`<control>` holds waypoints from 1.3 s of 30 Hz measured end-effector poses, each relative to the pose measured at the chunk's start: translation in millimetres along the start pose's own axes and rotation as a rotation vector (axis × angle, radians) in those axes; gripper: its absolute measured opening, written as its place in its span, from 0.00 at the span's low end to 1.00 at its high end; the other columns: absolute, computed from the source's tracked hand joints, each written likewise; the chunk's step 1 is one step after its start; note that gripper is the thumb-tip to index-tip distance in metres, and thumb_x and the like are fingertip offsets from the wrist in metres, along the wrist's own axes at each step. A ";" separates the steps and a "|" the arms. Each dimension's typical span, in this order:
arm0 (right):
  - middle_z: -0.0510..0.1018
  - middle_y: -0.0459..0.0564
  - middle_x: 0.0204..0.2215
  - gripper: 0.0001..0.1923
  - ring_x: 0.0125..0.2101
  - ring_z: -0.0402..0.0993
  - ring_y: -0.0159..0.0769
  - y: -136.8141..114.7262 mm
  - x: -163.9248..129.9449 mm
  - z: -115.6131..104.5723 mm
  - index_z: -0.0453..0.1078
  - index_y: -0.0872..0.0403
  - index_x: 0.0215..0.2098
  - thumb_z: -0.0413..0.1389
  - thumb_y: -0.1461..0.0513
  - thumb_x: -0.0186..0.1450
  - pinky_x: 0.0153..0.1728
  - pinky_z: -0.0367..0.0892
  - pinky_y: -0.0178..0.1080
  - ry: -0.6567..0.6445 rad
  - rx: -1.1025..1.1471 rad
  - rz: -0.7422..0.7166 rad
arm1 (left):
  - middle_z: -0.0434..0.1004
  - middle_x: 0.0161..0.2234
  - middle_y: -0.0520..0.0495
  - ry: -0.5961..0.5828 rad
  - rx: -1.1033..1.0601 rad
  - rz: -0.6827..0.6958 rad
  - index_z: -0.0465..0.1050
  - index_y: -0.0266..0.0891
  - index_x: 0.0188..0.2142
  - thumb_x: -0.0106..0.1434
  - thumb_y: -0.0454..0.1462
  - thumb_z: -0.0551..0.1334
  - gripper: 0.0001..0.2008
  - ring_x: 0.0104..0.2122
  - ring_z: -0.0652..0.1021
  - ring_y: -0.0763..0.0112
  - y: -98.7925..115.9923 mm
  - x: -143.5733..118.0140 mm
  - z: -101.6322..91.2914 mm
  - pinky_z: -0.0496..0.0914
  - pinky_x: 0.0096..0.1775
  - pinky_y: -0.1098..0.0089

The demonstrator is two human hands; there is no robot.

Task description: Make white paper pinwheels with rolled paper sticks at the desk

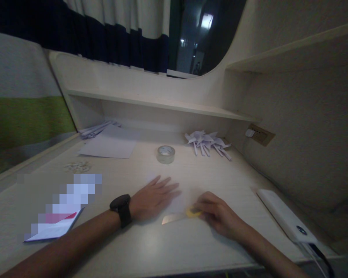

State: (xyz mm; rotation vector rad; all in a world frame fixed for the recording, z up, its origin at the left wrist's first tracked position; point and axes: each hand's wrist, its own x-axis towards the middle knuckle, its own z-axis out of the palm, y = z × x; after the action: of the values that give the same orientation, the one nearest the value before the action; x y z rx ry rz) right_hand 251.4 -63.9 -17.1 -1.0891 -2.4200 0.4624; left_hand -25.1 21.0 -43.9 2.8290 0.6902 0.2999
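Observation:
My left hand (pixel 155 197) lies flat with fingers spread, pressing a white sheet of paper (pixel 177 204) that barely stands out from the pale desk. A dark watch is on that wrist. My right hand (pixel 216 212) is closed around the yellow handle of a bladed cutting tool (pixel 174 218). Its metal blade points left, just below the fingers of my left hand. Whether it is a knife or scissors I cannot tell, as the fingers cover much of the handle. A roll of clear tape (pixel 166 155) stands beyond my left hand.
Several paper pinwheels (pixel 207 141) lie at the back right. White sheets (pixel 110 143) and rolled paper (pixel 95 130) are back left, near a small pile of pale bits (pixel 77 166). A blurred-out phone-like object (pixel 58 216) sits left; a white power strip (pixel 285 214) with cables lies right.

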 end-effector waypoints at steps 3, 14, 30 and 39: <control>0.73 0.55 0.40 0.14 0.41 0.68 0.39 3.9 -6.6 -4.8 0.72 0.52 0.49 0.53 0.61 0.66 0.43 0.64 0.40 -0.001 0.025 0.010 | 0.49 0.65 0.56 0.002 -0.010 -0.009 0.47 0.56 0.64 0.72 0.46 0.40 0.22 0.65 0.48 0.60 1.1 -0.2 -1.6 0.40 0.62 0.51; 0.73 0.57 0.43 0.14 0.44 0.70 0.42 54.9 -32.2 -43.8 0.75 0.52 0.46 0.55 0.58 0.64 0.46 0.65 0.45 0.025 0.006 0.225 | 0.66 0.58 0.49 0.111 -0.122 -0.051 0.58 0.49 0.60 0.67 0.47 0.53 0.22 0.61 0.60 0.59 2.9 1.7 -7.5 0.50 0.60 0.52; 0.76 0.58 0.43 0.12 0.42 0.73 0.43 34.9 -4.1 -49.6 0.77 0.55 0.41 0.58 0.59 0.61 0.45 0.68 0.44 0.202 -0.055 0.284 | 0.76 0.32 0.49 0.736 -0.551 -0.464 0.71 0.37 0.32 0.62 0.43 0.58 0.11 0.31 0.74 0.68 -2.3 -3.8 -63.2 0.67 0.32 0.70; 0.80 0.51 0.27 0.19 0.26 0.75 0.35 -37.1 88.3 7.8 0.75 0.58 0.41 0.62 0.54 0.56 0.29 0.69 0.36 0.238 0.595 0.363 | 0.75 0.32 0.48 0.627 -0.827 -0.428 0.69 0.37 0.33 0.61 0.44 0.58 0.12 0.32 0.74 0.66 12.2 -2.5 -45.4 0.67 0.32 0.70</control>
State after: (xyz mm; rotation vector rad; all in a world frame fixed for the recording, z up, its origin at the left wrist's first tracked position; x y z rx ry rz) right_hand 172.4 -20.8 16.4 -1.2131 -1.7065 1.0262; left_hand -33.2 16.5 2.2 1.7403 0.9669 1.1085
